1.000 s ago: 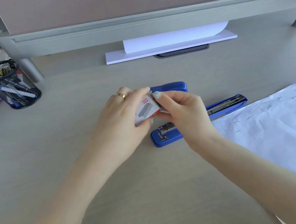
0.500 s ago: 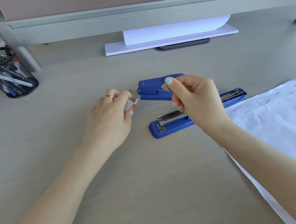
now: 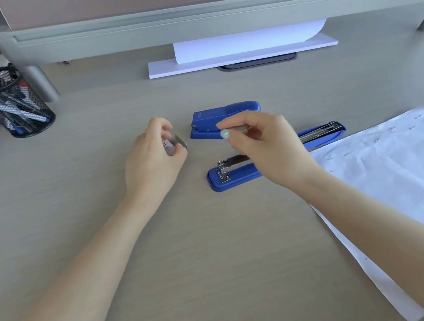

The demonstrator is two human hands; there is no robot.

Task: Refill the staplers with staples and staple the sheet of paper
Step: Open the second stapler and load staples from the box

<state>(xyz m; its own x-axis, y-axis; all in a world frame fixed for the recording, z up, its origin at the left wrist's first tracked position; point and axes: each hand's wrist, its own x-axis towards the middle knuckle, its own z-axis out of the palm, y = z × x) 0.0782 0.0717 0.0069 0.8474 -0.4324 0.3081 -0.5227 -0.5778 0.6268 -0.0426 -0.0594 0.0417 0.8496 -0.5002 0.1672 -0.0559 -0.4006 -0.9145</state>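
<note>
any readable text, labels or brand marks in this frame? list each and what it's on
None can be read.
Closed blue stapler: embossed mark near its left end, too small to read.
Staple box in the left hand: red print, blurred and mostly covered.
Sheet of paper: only staple marks, no text.

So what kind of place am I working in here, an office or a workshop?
Most likely an office desk. A mesh pen holder stands at the far left, a stack of white paper lies under a grey divider panel, and two blue staplers sit on the pale desktop.
</note>
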